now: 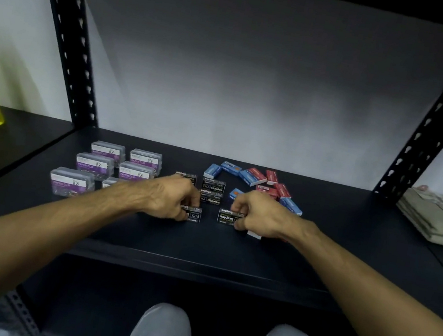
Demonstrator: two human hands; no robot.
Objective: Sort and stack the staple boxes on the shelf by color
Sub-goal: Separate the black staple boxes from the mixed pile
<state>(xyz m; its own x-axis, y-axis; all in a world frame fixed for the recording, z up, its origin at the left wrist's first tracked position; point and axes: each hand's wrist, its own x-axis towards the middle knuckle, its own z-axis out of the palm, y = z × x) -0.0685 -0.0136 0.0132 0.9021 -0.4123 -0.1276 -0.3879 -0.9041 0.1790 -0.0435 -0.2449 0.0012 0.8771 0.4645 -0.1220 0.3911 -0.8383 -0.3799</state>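
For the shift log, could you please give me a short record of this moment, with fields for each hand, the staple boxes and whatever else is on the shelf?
left hand: left hand grips a black staple box on the shelf
right hand: right hand grips another black staple box
other black boxes: small stack just behind the hands
blue and red boxes: mixed, unsorted pile at back right
paper clip boxes: clear boxes in rows at left
sorting state: colors not yet separated
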